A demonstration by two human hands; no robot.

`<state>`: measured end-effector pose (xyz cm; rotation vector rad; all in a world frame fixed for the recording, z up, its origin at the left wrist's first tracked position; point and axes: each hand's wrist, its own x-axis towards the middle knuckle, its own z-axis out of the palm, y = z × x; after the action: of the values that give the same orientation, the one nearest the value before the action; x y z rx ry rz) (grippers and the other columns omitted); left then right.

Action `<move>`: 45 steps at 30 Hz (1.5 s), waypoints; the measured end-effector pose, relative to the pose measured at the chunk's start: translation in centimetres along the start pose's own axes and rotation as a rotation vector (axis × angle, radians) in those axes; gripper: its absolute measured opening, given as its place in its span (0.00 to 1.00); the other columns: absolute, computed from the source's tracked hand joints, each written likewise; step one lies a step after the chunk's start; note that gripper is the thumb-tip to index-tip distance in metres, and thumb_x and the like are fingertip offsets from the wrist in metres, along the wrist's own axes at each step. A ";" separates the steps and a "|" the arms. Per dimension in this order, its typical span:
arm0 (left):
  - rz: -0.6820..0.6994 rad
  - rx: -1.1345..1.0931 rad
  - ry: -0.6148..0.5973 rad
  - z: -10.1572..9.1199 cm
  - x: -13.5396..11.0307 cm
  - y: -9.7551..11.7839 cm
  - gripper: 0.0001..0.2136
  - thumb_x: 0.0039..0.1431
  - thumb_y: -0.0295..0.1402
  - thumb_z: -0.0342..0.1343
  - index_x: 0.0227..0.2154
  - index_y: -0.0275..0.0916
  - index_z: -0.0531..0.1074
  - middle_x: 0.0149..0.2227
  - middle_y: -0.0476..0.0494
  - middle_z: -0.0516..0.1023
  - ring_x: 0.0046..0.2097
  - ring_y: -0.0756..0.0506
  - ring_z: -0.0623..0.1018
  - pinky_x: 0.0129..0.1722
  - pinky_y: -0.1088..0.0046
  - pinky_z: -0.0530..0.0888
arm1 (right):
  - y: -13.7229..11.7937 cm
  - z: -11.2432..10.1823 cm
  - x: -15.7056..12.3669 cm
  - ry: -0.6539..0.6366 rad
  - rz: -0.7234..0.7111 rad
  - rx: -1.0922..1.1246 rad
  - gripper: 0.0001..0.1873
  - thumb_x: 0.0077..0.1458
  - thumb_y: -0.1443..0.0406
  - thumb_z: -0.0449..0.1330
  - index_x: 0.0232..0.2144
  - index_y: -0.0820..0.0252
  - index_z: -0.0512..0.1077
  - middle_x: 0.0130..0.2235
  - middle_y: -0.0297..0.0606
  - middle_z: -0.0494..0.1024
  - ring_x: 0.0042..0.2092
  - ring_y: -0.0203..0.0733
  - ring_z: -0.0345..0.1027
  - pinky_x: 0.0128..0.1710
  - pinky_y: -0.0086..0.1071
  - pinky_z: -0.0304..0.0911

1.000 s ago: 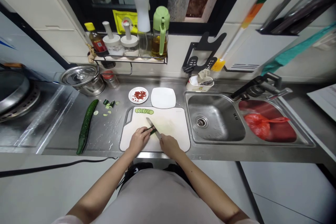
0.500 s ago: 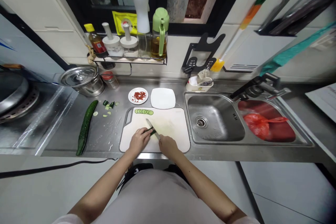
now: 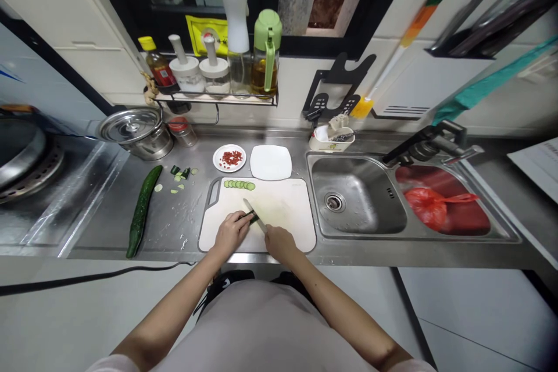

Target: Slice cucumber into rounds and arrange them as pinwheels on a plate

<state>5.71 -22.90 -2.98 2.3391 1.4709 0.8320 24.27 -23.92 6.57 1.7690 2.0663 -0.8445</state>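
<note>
My right hand (image 3: 281, 242) is closed around the handle of a kitchen knife (image 3: 254, 210), whose blade points up and to the left. Under my left hand (image 3: 231, 233), a dark green piece of cucumber (image 3: 253, 218) is pinned to the white cutting board (image 3: 296, 203), with the blade right against it. My left fingers are bent over the piece and hide most of it. A row of overlapping cucumber slices (image 3: 239, 185) lies near the board's top left. Beyond the board stand a square white plate (image 3: 271, 161) and a round plate (image 3: 220, 164) of chopped red bits.
A whole cucumber (image 3: 145, 209) and cucumber scraps (image 3: 182, 175) lie left of the board. A lidded steel pot (image 3: 150, 142) and a red-capped jar (image 3: 183, 132) stand behind them. To the right is a double sink (image 3: 361, 195) holding a red plastic bag (image 3: 429, 209). Bottles line a rack (image 3: 248, 101).
Almost nothing differs. Both hands, the knife and the cucumber piece stay in nearly the same place; the view has shifted very slightly.
</note>
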 end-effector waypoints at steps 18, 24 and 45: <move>-0.018 -0.005 -0.019 -0.2 0.1 0.1 0.14 0.64 0.33 0.50 0.49 0.45 0.76 0.44 0.42 0.75 0.44 0.46 0.74 0.45 0.68 0.75 | 0.1 1.1 1.3 0.007 -0.017 -0.019 0.17 0.63 0.69 0.44 0.48 0.66 0.69 0.43 0.51 0.78 0.46 0.47 0.73 0.42 0.36 0.64; -0.016 -0.006 -0.013 0.1 0.0 0.1 0.14 0.64 0.32 0.50 0.49 0.44 0.76 0.44 0.42 0.75 0.45 0.45 0.74 0.45 0.67 0.75 | 0.0 1.4 1.5 0.040 -0.025 -0.013 0.16 0.63 0.69 0.45 0.47 0.65 0.69 0.42 0.50 0.78 0.46 0.48 0.74 0.41 0.36 0.64; -0.087 0.070 -0.008 -0.9 -0.1 1.5 0.14 0.64 0.34 0.51 0.50 0.47 0.74 0.42 0.45 0.76 0.43 0.47 0.75 0.40 0.72 0.74 | 2.4 0.0 0.0 0.155 0.073 -0.074 0.20 0.66 0.66 0.42 0.54 0.55 0.67 0.41 0.46 0.79 0.44 0.46 0.74 0.40 0.34 0.60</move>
<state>6.28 -23.80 -1.57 2.3060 1.6113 0.7591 26.57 -23.73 6.02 1.9105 2.0832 -0.6200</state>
